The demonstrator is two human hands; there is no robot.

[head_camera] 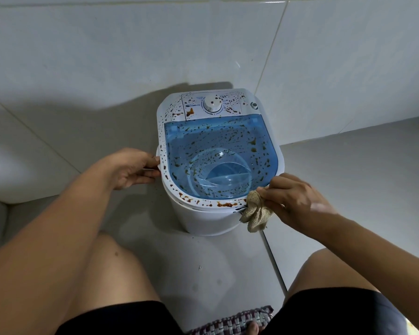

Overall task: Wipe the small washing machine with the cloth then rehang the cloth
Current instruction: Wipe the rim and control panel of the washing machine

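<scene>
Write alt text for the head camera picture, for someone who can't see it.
A right hand presses a beige cloth to the front rim of a small washing machine spattered with brown stains, while the left hand grips its side. It stands on a tiled floor.

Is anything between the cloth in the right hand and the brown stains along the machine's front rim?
Nothing visible. The right hand holds the cloth bunched against the front right corner of the washing machine, and the brown stains on the rim lie exposed just beside it. The left hand grips the far side, out of the wiping path.
</scene>
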